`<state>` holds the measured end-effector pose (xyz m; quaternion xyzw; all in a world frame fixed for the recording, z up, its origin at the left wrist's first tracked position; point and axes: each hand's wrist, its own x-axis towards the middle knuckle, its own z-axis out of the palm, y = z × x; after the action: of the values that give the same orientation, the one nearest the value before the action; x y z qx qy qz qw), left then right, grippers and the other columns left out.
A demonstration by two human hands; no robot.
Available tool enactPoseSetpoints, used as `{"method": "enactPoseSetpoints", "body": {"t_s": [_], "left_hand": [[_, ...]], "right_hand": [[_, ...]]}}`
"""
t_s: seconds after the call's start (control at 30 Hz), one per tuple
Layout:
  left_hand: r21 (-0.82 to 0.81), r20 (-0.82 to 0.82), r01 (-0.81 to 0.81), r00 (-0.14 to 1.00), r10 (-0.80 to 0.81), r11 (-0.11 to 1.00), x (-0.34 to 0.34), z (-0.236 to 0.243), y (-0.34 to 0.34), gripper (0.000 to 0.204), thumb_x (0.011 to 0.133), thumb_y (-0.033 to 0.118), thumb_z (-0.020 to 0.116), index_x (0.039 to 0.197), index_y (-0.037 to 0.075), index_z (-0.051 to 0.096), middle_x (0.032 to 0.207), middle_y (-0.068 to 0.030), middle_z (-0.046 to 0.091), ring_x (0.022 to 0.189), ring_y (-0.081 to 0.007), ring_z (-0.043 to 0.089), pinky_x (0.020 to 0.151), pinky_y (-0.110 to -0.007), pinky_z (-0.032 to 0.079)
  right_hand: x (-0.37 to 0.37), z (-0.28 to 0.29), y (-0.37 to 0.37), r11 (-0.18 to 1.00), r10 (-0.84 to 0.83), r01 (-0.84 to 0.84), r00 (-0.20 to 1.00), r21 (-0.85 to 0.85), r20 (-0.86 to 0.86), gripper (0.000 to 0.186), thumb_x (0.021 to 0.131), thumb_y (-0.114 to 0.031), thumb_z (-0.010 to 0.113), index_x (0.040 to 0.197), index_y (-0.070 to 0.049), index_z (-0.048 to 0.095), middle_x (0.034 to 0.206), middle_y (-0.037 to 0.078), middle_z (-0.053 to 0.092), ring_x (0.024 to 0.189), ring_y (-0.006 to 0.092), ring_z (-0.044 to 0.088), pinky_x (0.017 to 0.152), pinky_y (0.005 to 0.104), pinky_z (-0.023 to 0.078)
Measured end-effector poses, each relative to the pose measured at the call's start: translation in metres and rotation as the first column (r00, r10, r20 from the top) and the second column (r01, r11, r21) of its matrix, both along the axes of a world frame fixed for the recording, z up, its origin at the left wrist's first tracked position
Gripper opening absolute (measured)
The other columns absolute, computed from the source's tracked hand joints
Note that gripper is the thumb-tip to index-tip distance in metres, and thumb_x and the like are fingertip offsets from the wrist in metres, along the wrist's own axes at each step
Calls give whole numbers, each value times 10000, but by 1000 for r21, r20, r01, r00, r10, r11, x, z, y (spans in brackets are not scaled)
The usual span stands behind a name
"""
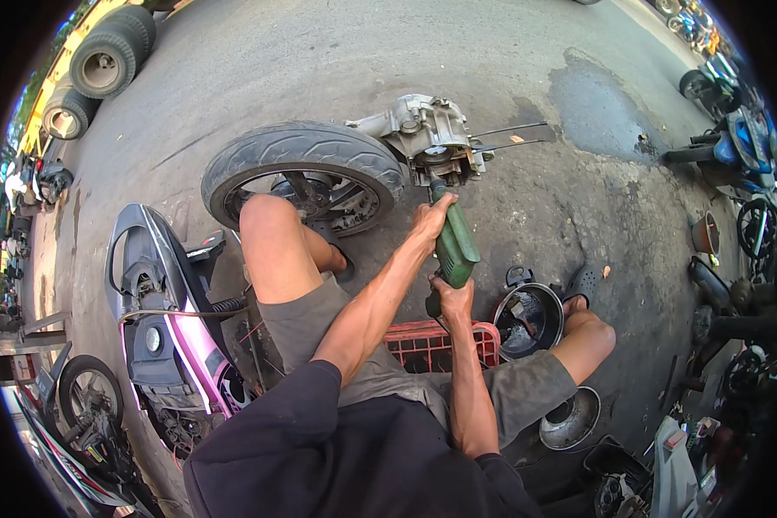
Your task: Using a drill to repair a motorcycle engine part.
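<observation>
Both my hands are on a green power drill (457, 243), which slants up and away from me. My left hand (432, 223) is wrapped round the side of its body near the front. Lower down, my right hand (452, 298) grips the handle. The drill's front end meets the near side of a grey metal engine block (423, 125) on the ground; the exact contact is hidden. Two thin rods (514, 134) stick out of the block to the right. Attached at its left is a wheel with a black tyre (276, 142), close to my left knee.
Beneath my arms is a red plastic crate (490, 345). A dark round pan (548, 302) lies by my right foot, with a metal bowl (594, 416) nearer. A partly stripped pink scooter (190, 332) stands left. Large tyres (104, 65) are far left; motorbikes (747, 142) line the right.
</observation>
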<state>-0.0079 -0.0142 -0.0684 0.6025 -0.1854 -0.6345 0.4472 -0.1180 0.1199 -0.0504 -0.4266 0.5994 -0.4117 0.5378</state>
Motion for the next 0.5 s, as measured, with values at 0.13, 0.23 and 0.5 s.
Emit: {"method": "enactPoseSetpoints", "body": {"t_s": [0.13, 0.23, 0.5], "left_hand": [[39, 71, -83, 994, 80, 996, 2, -3, 1, 618, 699, 454, 716, 904, -120, 617, 806, -172, 631, 650, -259, 631, 578, -383, 498], [63, 60, -91, 994, 87, 994, 10, -9, 9, 573, 724, 413, 709, 925, -113, 608, 811, -163, 630, 659, -255, 637, 596, -377, 521], [31, 171, -88, 982, 82, 996, -1, 10, 16, 643, 690, 469, 714, 885, -136, 621, 792, -177, 630, 657, -270, 625, 587, -408, 488]], "right_hand": [[-5, -8, -6, 1000, 20, -22, 992, 9, 121, 100, 724, -38, 720, 751, 25, 647, 641, 53, 621, 593, 134, 570, 570, 320, 452], [6, -9, 2, 994, 50, -50, 999, 97, 11, 111, 728, 8, 696, 828, 20, 649, 713, 54, 640, 626, 141, 597, 589, 293, 466], [0, -2, 12, 1000, 0, -6, 981, 31, 196, 230, 731, 45, 668, 960, 37, 655, 795, 69, 666, 657, 145, 608, 609, 284, 479]]}}
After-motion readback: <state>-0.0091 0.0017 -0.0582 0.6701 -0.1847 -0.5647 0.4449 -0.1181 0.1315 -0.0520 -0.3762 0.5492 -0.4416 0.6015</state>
